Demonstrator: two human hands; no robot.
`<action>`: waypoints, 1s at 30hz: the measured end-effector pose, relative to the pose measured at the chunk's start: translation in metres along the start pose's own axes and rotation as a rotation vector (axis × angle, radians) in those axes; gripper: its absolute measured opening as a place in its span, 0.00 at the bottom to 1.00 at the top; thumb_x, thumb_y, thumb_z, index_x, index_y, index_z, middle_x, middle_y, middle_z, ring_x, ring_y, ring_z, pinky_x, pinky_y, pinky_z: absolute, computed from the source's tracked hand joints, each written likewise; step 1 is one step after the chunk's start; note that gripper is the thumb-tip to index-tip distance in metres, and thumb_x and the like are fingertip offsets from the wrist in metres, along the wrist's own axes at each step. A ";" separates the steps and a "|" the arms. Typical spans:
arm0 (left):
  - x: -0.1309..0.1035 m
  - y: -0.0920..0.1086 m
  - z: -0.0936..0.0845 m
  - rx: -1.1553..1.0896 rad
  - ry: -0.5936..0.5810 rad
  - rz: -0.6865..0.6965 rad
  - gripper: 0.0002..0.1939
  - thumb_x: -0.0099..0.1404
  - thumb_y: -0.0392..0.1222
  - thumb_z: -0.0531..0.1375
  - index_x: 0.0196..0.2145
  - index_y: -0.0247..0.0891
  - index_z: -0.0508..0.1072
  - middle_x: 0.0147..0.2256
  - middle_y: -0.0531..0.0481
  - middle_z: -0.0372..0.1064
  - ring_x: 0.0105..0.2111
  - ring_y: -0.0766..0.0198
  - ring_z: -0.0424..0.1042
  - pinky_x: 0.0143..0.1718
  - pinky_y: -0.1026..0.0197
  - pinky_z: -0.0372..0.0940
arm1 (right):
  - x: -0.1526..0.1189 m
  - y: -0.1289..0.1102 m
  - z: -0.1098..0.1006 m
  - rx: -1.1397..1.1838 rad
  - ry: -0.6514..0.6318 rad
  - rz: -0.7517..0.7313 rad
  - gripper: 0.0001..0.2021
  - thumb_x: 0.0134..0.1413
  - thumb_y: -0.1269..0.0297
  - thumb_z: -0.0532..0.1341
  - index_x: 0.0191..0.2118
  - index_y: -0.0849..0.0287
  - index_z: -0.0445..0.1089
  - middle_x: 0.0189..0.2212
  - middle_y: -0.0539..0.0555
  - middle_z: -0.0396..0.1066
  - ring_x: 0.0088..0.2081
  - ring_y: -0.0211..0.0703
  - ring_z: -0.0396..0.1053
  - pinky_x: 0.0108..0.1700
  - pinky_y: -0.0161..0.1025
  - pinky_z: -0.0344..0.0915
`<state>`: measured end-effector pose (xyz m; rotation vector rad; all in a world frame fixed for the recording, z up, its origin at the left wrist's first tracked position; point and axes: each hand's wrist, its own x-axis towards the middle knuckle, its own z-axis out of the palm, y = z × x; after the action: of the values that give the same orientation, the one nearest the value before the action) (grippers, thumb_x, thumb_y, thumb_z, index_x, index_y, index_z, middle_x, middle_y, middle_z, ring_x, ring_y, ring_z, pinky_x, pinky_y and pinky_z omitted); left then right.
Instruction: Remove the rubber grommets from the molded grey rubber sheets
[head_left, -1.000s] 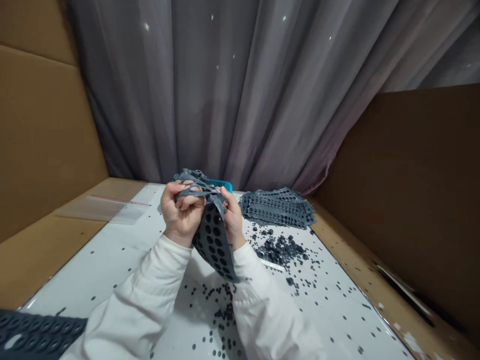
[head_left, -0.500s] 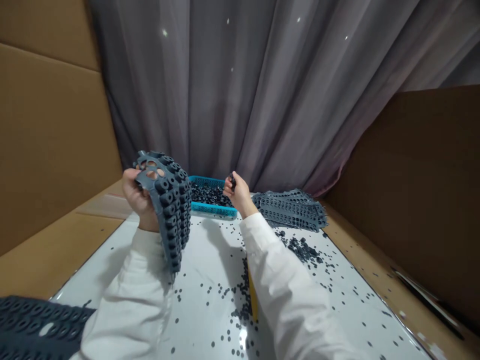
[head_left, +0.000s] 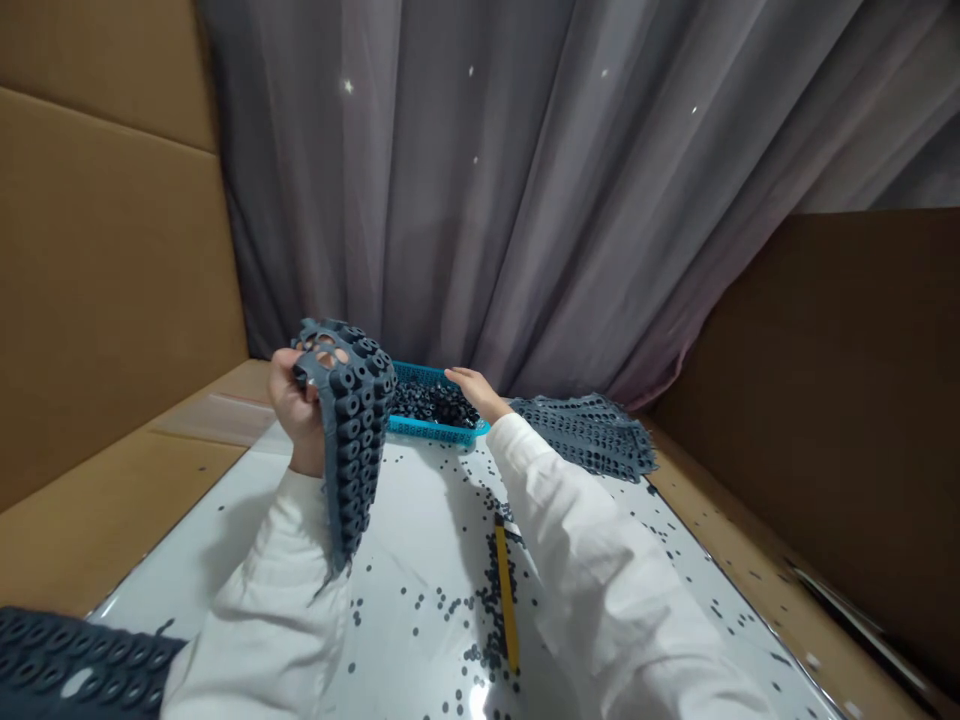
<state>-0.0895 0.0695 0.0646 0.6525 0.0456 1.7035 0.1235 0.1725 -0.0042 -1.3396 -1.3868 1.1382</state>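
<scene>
My left hand [head_left: 295, 415] is closed around the upper end of a dark grey rubber sheet [head_left: 352, 440] covered in rows of ring-shaped moulded parts. The sheet bends over the fingers and hangs down, with several bare holes near the grip. Over the right end of a blue plastic basket [head_left: 435, 433], my right hand [head_left: 481, 393] is stretched out with its fingers extended, and nothing shows in it. Small black rubber parts [head_left: 424, 400] lie heaped in the basket. The far side of the right hand's fingers is partly hidden.
Punched-out sheets [head_left: 589, 430] are stacked right of the basket. A yellow-handled tool [head_left: 507, 605] lies on the white table [head_left: 409, 500] among scattered black discs. Another ringed sheet [head_left: 82, 660] sits at lower left. Cardboard walls [head_left: 112, 250] and a grey curtain [head_left: 450, 200] surround the table.
My right hand has lowered toward the basket, and its curled fingers have opened; the black part it held no longer shows. My left hand still holds the sheet. The camera view has shifted slightly.
</scene>
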 end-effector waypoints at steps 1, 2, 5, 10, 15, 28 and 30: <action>-0.001 -0.003 0.000 -0.041 -0.020 0.000 0.19 0.55 0.42 0.52 0.14 0.38 0.47 0.08 0.61 0.43 0.09 0.78 0.48 0.12 0.75 0.50 | -0.011 -0.003 0.005 0.028 -0.038 -0.017 0.17 0.53 0.57 0.57 0.47 0.58 0.68 0.52 0.55 0.66 0.54 0.47 0.61 0.55 0.44 0.56; -0.002 -0.006 0.000 -0.079 -0.042 -0.004 0.18 0.55 0.42 0.53 0.14 0.38 0.48 0.08 0.62 0.43 0.08 0.78 0.47 0.11 0.75 0.48 | -0.025 -0.005 0.011 0.068 -0.102 -0.034 0.18 0.53 0.54 0.56 0.47 0.56 0.68 0.51 0.54 0.67 0.52 0.46 0.63 0.53 0.44 0.58; -0.006 -0.017 0.000 -0.070 -0.061 -0.059 0.17 0.53 0.42 0.55 0.15 0.38 0.50 0.09 0.62 0.44 0.09 0.77 0.49 0.10 0.75 0.48 | -0.072 -0.009 0.031 0.284 -0.452 -0.103 0.21 0.46 0.47 0.59 0.42 0.55 0.71 0.44 0.54 0.71 0.44 0.44 0.68 0.45 0.42 0.64; -0.004 -0.029 0.000 0.127 -0.065 -0.298 0.13 0.55 0.38 0.52 0.15 0.38 0.58 0.08 0.60 0.47 0.07 0.75 0.47 0.08 0.72 0.48 | -0.134 -0.015 0.023 0.572 -0.429 -0.197 0.13 0.37 0.58 0.68 0.32 0.58 0.72 0.28 0.49 0.72 0.29 0.36 0.68 0.34 0.33 0.63; 0.000 -0.032 -0.027 0.590 -0.211 -0.740 0.16 0.49 0.51 0.58 0.15 0.36 0.65 0.10 0.55 0.57 0.08 0.74 0.51 0.08 0.71 0.47 | -0.167 -0.027 -0.030 0.568 -0.339 -0.176 0.12 0.36 0.63 0.68 0.32 0.60 0.71 0.23 0.48 0.69 0.23 0.34 0.65 0.25 0.29 0.59; 0.001 -0.067 -0.034 1.073 -0.392 -0.887 0.26 0.51 0.62 0.59 0.27 0.32 0.73 0.26 0.43 0.73 0.24 0.60 0.72 0.25 0.61 0.65 | -0.179 -0.041 -0.044 0.694 0.192 -0.155 0.13 0.40 0.59 0.67 0.33 0.59 0.69 0.27 0.49 0.74 0.33 0.42 0.72 0.34 0.36 0.66; -0.008 -0.065 -0.018 1.014 -0.780 -0.866 0.25 0.51 0.60 0.60 0.33 0.33 0.74 0.34 0.42 0.73 0.35 0.56 0.73 0.37 0.57 0.65 | -0.174 -0.037 -0.047 0.737 0.283 -0.154 0.12 0.39 0.60 0.67 0.31 0.59 0.68 0.26 0.49 0.74 0.33 0.41 0.72 0.36 0.36 0.67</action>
<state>-0.0388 0.0842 0.0216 1.7013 0.5726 0.4179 0.1688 0.0009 0.0428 -0.8008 -0.7319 1.1430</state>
